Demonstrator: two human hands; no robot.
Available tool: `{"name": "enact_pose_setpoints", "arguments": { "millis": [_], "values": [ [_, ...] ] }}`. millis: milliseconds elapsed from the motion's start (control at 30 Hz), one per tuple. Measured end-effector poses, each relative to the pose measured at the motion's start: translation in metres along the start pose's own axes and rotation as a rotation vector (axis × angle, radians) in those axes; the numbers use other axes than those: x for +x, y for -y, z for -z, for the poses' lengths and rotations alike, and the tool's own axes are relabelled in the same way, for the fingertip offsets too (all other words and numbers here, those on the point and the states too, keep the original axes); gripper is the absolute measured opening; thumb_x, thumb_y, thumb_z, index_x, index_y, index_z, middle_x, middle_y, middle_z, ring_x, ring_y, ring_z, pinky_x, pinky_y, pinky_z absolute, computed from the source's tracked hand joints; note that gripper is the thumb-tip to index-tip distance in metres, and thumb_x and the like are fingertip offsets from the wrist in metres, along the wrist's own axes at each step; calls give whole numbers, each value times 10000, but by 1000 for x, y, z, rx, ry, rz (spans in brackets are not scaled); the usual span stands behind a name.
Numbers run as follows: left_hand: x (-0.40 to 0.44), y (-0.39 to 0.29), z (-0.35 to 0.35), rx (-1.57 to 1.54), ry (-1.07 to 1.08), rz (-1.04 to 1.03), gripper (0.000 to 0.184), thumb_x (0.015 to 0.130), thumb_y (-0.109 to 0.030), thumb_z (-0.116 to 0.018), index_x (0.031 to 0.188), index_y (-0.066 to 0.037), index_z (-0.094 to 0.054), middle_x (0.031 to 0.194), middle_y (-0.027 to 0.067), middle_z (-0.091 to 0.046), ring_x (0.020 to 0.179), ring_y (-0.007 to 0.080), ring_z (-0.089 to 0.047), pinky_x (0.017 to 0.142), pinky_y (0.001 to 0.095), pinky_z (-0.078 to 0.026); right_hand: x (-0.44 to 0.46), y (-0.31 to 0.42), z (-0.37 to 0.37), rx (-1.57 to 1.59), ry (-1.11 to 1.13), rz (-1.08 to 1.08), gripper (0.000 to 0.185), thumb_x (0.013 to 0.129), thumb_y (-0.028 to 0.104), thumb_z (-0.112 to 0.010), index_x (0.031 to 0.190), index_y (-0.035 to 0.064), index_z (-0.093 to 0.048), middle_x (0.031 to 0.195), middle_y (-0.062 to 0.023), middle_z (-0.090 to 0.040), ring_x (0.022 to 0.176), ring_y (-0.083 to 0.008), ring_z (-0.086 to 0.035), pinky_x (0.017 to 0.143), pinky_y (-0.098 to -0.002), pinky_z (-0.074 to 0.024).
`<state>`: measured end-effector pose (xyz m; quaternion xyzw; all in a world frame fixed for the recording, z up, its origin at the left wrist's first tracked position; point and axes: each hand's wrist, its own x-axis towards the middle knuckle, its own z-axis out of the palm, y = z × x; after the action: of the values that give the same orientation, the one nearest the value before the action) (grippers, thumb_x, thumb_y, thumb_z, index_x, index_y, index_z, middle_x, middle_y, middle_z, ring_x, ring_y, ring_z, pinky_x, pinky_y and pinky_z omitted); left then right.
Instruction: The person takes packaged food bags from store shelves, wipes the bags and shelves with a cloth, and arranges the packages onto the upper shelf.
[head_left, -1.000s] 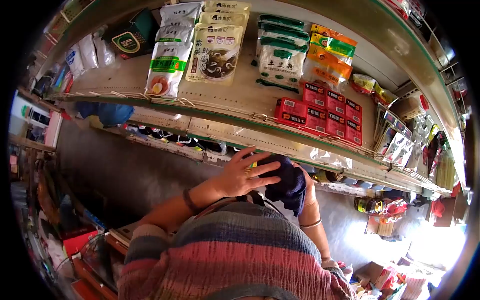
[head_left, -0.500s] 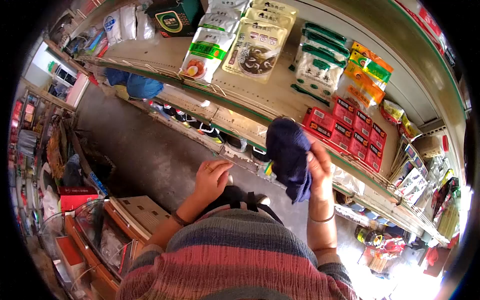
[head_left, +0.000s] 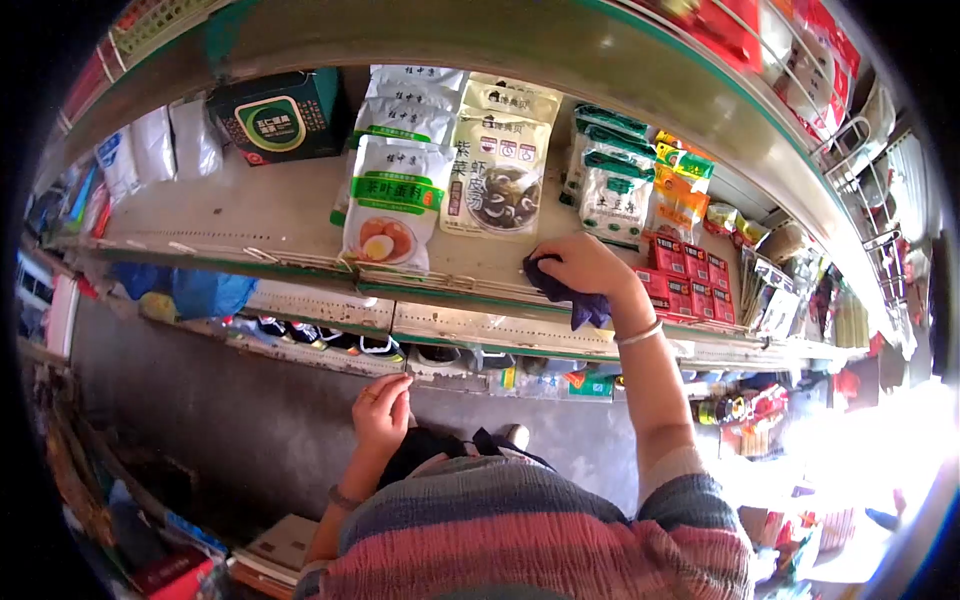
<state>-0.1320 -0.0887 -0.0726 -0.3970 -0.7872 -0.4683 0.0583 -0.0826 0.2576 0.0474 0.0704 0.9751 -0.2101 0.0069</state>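
Note:
My right hand (head_left: 590, 268) presses a crumpled dark blue cloth (head_left: 572, 298) on the shelf board (head_left: 480, 262), close to its front edge. Part of the cloth hangs over that edge. Just behind the hand stand cream-coloured soup pouches (head_left: 503, 180) and white bags with green tops (head_left: 615, 200). Small red boxes (head_left: 690, 280) are stacked to the right of my wrist. My left hand (head_left: 382, 412) hovers low in front of the shelves, its fingers curled together with nothing visible in them.
White and green pouches (head_left: 393, 205) and a dark green box (head_left: 278, 118) stand further left on the same shelf. A wire rail runs along its front. Above juts another shelf's edge (head_left: 400, 30). Shoes and packets line the lower shelf, over a grey floor (head_left: 240, 410).
My right hand has moved up and forward, bringing the cloth from in front of the shelf onto its board. The view has turned toward the shelf. My left hand stays low, fingers still curled.

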Motion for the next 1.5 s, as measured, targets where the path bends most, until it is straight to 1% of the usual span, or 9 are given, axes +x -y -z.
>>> {"name": "enact_pose_setpoints", "arguments": {
  "millis": [233, 467, 567, 633, 733, 1000, 1200, 1333, 1500],
  "values": [
    [22, 51, 39, -149, 155, -13, 128, 748, 2, -552, 862, -20, -606, 868, 104, -608, 773, 248, -600, 715, 331, -469, 40, 16, -3, 364, 176, -87, 284, 765, 210, -575, 970, 18, -616, 938, -157, -625, 863, -222, -589, 784, -307, -436],
    [57, 34, 46, -587, 280, 102, 230, 808, -120, -552, 1032, -69, -566, 952, 84, -600, 833, 250, -594, 729, 339, -483, 9, 41, 14, 1386, -189, -127, 315, 802, 100, -513, 1076, -55, -528, 1013, -133, -583, 927, -188, -558, 841, -291, -444],
    [72, 2, 40, -1338, 394, 505, 418, 872, -350, -449, 1215, -112, -436, 1133, 81, -526, 985, 268, -540, 792, 398, -467, 7, 113, 12, 1014, -64, 104, 315, 819, 155, -540, 1110, 36, -517, 989, -88, -586, 893, -129, -527, 792, -281, -440],
    [91, -30, 39, -1892, 374, 682, 555, 884, -499, -331, 1306, -139, -321, 1244, 85, -449, 1075, 297, -485, 830, 443, -449, 9, 152, -4, 700, 28, 194, 392, 782, 140, -585, 1146, 40, -477, 1010, -138, -565, 909, -244, -556, 809, -315, -436],
    [101, -26, 34, -1888, 320, 831, 540, 887, -502, -311, 1288, -141, -336, 1277, 96, -413, 1158, 261, -421, 898, 460, -403, 8, 168, -46, 350, -281, 461, 609, 634, 126, -656, 1197, 44, -437, 1099, -152, -508, 993, -325, -480, 860, -389, -394],
    [144, -12, 76, -1486, -158, 675, 430, 872, -320, -458, 1166, -7, -467, 1141, 129, -528, 1046, 255, -515, 930, 400, -390, -23, 151, -43, 243, -533, 279, 536, 651, 3, -541, 1176, 9, -433, 1102, -159, -490, 1017, -323, -476, 886, -395, -389],
    [216, 46, 145, -559, -487, 162, 402, 838, -197, -563, 1172, 4, -461, 1095, 90, -538, 955, 190, -548, 825, 330, -453, -49, 132, -54, 561, -479, 86, 446, 725, -6, -518, 1165, 2, -446, 964, -157, -563, 838, -271, -578, 744, -350, -477],
    [258, 94, 158, 477, -277, -12, 474, 828, -277, -566, 1188, 1, -433, 1165, 206, -487, 992, 345, -514, 866, 383, -395, -55, 129, -65, 568, -512, -10, 400, 746, -14, -511, 1144, 0, -471, 935, -153, -579, 822, -250, -591, 730, -331, -489],
    [265, 138, 142, 658, 398, 228, 616, 746, -340, -608, 1246, -46, -400, 1223, 201, -445, 1124, 351, -419, 931, 397, -345, -71, 121, -49, 486, -547, -107, 318, 761, 5, -512, 1079, 9, -518, 915, -140, -586, 806, -246, -596, 710, -325, -493]
  ]
}}
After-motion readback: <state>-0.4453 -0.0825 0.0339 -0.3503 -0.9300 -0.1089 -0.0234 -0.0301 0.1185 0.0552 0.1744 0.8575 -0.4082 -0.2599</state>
